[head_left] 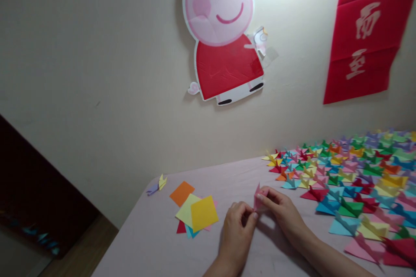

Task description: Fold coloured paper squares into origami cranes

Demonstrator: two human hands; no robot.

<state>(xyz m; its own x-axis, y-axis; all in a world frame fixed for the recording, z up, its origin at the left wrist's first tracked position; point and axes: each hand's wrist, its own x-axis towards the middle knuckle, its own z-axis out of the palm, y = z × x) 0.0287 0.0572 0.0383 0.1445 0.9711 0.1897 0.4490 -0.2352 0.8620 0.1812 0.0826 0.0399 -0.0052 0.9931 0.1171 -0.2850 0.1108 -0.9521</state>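
A small pink folded paper point(258, 198) stands up between my two hands, just above the pale cloth. My left hand point(238, 225) pinches its lower edge between thumb and fingers. From the right, my right hand point(278, 207) grips the paper's upper side, thumb in front and fingers curled behind. Part of the paper is hidden by the fingers, so its exact folded shape is hard to make out. Left of my hands lies a loose pile of square paper sheets, with a yellow sheet point(204, 213) on top and an orange sheet point(182, 193) at the back.
Many coloured folded paper cranes point(351, 207) stand in rows across the right side of the pale cloth-covered surface point(139, 242). Two folded pieces, a yellow one point(162, 182) and a purple one point(152, 189), lie at the far left corner. A wall rises behind, with a pig cutout point(227, 69) and a red banner point(364, 47).
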